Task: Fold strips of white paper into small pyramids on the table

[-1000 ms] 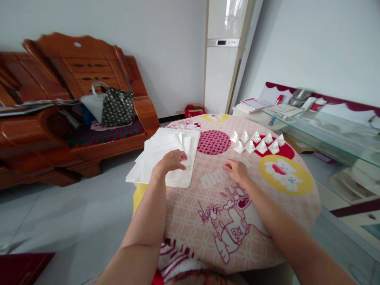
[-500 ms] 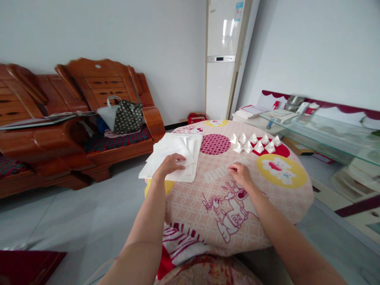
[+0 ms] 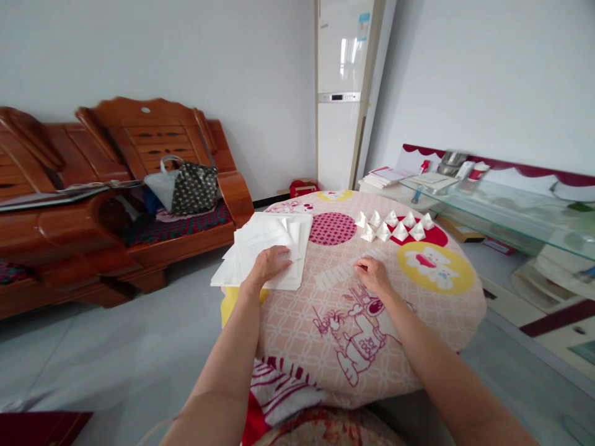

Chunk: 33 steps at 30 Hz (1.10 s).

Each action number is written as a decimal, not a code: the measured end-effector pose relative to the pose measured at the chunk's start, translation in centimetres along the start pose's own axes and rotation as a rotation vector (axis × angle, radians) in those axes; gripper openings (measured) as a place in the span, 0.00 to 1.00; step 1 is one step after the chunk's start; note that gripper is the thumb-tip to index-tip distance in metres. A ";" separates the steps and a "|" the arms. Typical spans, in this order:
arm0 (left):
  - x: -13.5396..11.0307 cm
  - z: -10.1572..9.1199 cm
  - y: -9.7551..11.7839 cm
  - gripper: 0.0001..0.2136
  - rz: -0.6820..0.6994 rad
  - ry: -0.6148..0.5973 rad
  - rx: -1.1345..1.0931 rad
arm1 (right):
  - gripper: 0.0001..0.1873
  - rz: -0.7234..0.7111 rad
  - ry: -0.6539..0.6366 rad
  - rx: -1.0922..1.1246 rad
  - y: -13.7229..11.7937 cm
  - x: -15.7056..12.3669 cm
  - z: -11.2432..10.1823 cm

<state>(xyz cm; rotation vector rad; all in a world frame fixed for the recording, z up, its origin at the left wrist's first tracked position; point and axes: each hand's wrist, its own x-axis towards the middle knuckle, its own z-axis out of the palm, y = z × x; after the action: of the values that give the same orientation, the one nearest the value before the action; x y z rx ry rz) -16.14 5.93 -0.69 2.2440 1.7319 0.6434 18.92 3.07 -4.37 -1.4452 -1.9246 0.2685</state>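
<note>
My left hand (image 3: 272,265) lies on top of a loose stack of white paper sheets (image 3: 253,241) at the table's left side. Its fingers stretch over the upper sheet, with the thumb apart. Faint print shows on that sheet. My right hand (image 3: 372,274) rests on the patterned tablecloth (image 3: 297,322), fingers curled in and nothing visible in them. Beyond it, two rows of small folded white paper shapes (image 3: 400,232) stand with pointed tips up, partly over a red patch of the cloth.
A glass-topped cabinet (image 3: 502,210) with papers, metal bowls and a red cup runs along the right wall. On the left, a wooden sofa (image 3: 153,136) carries a dark patterned bag (image 3: 195,189). A tall white air conditioner (image 3: 339,136) fills the back corner.
The whole view has shifted slightly, so the scene sits a little lower and further left. Both hands keep nearly the same places on the paper and the cloth.
</note>
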 end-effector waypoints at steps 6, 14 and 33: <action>0.4 0.8 1.6 0.19 -0.001 0.049 0.025 | 0.10 -0.001 0.000 0.001 0.3 0.0 0.3; 1.3 0.8 5.7 0.19 -0.239 -0.004 0.275 | 0.09 0.017 0.012 0.010 0.8 0.1 0.8; 1.1 1.1 6.2 0.14 -0.329 0.068 0.200 | 0.09 0.018 0.033 0.026 0.9 0.2 0.8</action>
<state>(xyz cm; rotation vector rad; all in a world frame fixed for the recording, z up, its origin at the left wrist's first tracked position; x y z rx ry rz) -10.09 5.37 1.27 2.0026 2.2221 0.4971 19.02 3.73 -5.35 -1.4426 -1.8761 0.2752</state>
